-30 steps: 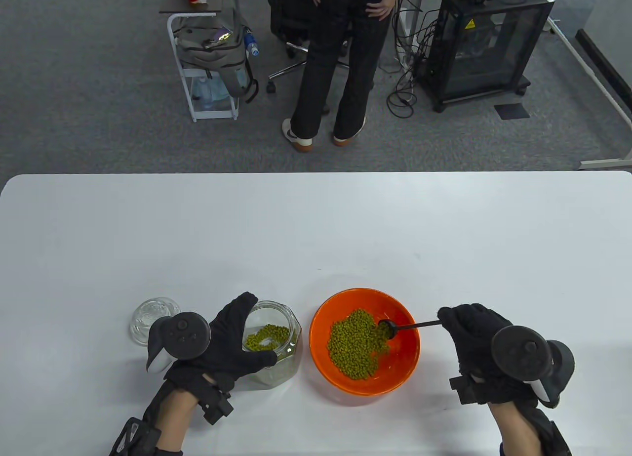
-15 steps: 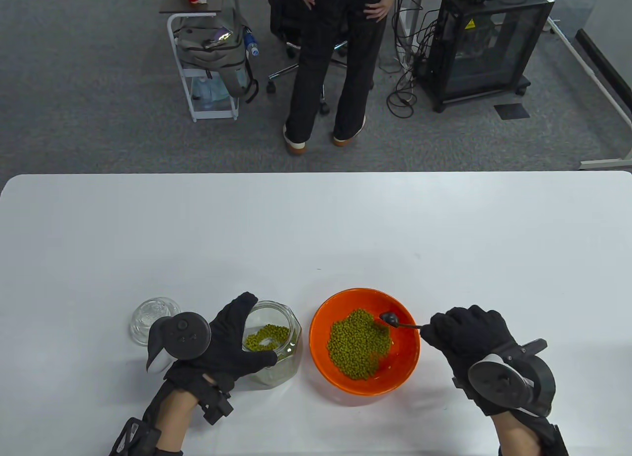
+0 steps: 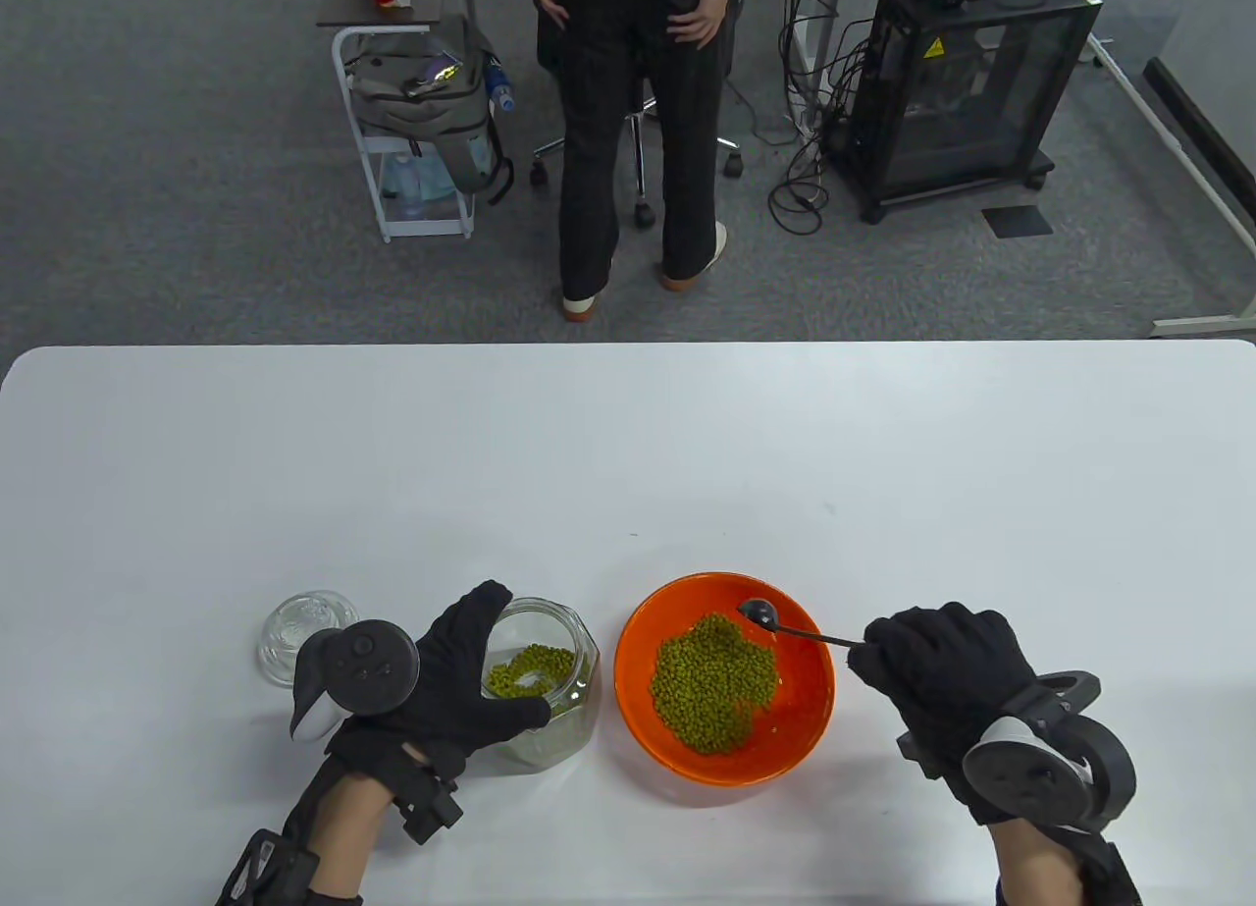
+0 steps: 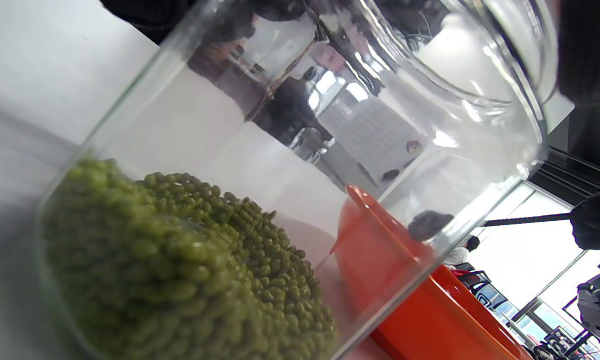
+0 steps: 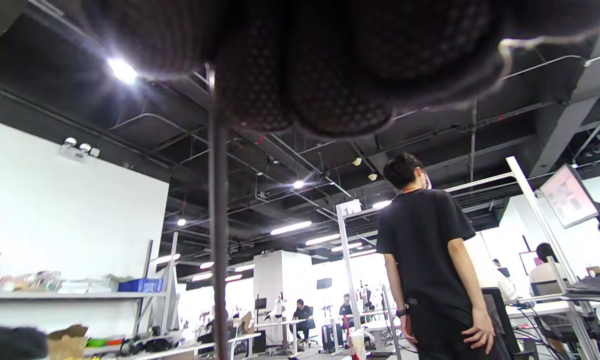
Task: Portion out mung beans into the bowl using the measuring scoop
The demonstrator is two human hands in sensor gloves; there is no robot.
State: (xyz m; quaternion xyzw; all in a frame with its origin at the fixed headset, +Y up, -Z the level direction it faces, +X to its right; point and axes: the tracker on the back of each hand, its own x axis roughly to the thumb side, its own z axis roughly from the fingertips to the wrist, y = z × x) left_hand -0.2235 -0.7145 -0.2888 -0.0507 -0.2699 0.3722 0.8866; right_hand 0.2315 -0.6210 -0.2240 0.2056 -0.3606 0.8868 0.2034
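Observation:
An orange bowl (image 3: 800, 719) near the table's front holds a heap of mung beans (image 3: 711, 685). My right hand (image 3: 937, 666) pinches the thin handle of a black measuring scoop (image 3: 758, 612), whose head hangs over the bowl's far right part. Left of the bowl stands an open glass jar (image 3: 549, 729) with mung beans (image 4: 180, 270) in its bottom; my left hand (image 3: 461, 675) grips it from the left. In the left wrist view the jar (image 4: 459, 150) fills the frame, with the bowl (image 4: 419, 310) and scoop (image 4: 429, 225) behind it. The scoop handle (image 5: 219, 250) runs down the right wrist view under curled fingers.
The jar's glass lid (image 3: 299, 631) lies on the table left of my left hand. A person (image 3: 633, 131) stands on the carpet beyond the table's far edge, beside a cart with a backpack (image 3: 422, 101) and a black cabinet (image 3: 967, 81).
The scoop has lifted out of the bean heap and moved toward the bowl's far side. My right wrist has turned and drawn back a little. The person behind has stepped left.

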